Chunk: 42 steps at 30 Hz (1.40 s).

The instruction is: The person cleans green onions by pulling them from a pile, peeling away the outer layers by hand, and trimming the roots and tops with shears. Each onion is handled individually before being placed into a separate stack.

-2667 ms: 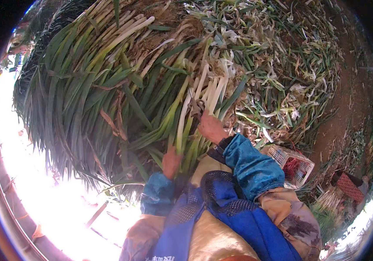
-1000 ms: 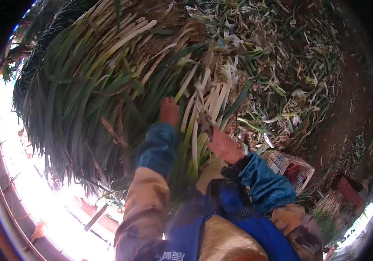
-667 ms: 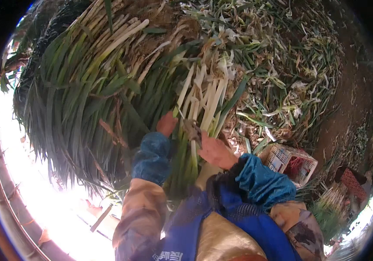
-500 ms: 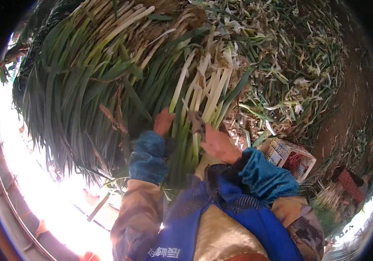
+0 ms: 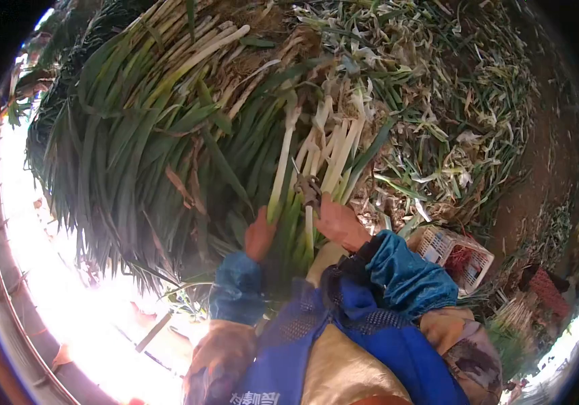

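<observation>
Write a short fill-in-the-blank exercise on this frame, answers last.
1. The left hand grips a long stalk by its ____ part, not the white.
2. Of the left hand and right hand, the ____ one holds the small tool.
3. The strands inside the white basket are ____.
4. In the picture, the leafy pile lies to the ____ of the scattered scraps.
Missing words: green; right; red; left.

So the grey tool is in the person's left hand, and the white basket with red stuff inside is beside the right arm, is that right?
Not quite: the head view shows the grey tool in the right hand, not the left. The white basket with red stuff inside is beside the right arm, as you said.
</observation>
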Motion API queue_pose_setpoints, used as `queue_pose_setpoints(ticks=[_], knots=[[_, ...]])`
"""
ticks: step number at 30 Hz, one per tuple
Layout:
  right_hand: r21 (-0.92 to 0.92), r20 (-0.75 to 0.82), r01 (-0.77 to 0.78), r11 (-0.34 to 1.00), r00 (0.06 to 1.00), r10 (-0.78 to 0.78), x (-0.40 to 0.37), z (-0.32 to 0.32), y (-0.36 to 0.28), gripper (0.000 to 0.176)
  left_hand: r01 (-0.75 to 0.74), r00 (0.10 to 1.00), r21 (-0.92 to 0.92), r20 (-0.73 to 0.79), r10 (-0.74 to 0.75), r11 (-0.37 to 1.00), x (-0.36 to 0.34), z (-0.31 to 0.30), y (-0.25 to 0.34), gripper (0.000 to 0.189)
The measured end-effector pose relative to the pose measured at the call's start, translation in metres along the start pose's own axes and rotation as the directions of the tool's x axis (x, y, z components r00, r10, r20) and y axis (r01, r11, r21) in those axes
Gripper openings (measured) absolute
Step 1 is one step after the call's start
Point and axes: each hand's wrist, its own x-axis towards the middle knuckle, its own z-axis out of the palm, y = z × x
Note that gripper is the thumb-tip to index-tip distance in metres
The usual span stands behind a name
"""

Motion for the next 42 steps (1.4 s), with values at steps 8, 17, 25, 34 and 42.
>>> queue_pose_setpoints(ticks=[8,17,25,34,42], knots=[[-0.088,0.008,-0.095,0.992,0.995,0.096,0.045,0.008,0.013,0.044,0.026,0.999,0.022,0.022,-0.026,0.999,-0.056,0.004,-0.026,0.051],[-0.074,0.061,-0.022,0.997,0.998,0.027,0.038,0.037,0.014,0.036,0.126,0.990,0.035,0.054,-0.127,0.991,-0.083,0.010,-0.026,0.057],[-0.084,0.132,-0.018,0.996,0.991,0.029,0.017,0.030,0.014,0.042,0.074,0.996,-0.101,0.065,-0.068,0.992,-0.140,0.014,-0.041,0.056],[-0.019,0.123,-0.090,0.996,0.988,0.092,-0.048,-0.003,0.031,0.055,-0.114,0.993,-0.256,-0.019,0.112,0.960,-0.113,-0.001,0.020,0.060],[-0.046,0.089,-0.161,0.986,0.982,0.164,-0.033,-0.021,0.021,0.063,-0.074,0.994,-0.015,0.083,0.075,0.997,-0.059,0.079,0.001,0.065]])
